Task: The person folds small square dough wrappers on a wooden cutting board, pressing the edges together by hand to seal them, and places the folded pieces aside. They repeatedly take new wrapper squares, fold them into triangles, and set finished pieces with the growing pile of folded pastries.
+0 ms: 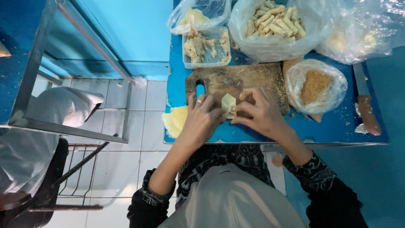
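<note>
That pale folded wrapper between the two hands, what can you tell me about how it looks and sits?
The folded wrapper is a thin, pale yellow-white sheet that looks like soft dough, folded into a small packet with a pointed upper corner. It is held just above the near edge of the worn wooden cutting board. The left hand pinches it from one side and the right hand from the other, fingertips pressing its folds. Whether anything is inside cannot be seen.

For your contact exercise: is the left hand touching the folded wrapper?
Touching. The head view shows the left hand fingertips pressed on the pale wrapper, with the right hand pinching its other side above the cutting board.
</note>
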{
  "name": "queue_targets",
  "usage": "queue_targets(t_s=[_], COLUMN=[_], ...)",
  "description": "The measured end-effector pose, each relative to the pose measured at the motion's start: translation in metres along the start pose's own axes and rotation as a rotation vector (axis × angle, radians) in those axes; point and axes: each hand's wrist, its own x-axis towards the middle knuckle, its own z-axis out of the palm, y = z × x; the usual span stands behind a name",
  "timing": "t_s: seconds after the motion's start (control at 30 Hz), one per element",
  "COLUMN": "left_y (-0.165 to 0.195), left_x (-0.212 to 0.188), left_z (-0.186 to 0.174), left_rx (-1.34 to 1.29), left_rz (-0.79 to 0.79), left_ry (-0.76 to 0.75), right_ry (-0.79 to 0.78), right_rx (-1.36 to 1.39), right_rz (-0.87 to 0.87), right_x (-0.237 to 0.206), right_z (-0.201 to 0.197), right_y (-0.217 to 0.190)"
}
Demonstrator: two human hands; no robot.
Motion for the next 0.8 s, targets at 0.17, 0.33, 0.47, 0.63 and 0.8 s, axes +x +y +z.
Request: queue_targets(t_s=[0.17,0.33,0.47,0.63,0.8], left_y=[-0.009,-0.006,-0.002,0.001,-0.001], left_x=[0.011,0.02,0.024,0.018,0.011], left_z=[0.0,0.01,0.016,0.011,0.002], left_rx=[-0.057,-0.113,-0.128,-0.09,0.086], left_rz=[0.012,-0.171,-0.35,-0.25,-0.053], left_ry=[0.012,0.082,0.078,0.149,0.208], right_ry=[0.07,0.087,0.111,0.109,0.118], right_rx=[0.034,0.001,0.015,-0.06,-0.117], right_rz=[0.054,0.291,0.354,0.24,0.152], right_x=[0.001,-0.002,0.001,-0.006,-0.012], right_z=[0.013,0.028,0.031,0.022,0.018], right_y=[0.02,0.02,0.018,0.017,0.018])
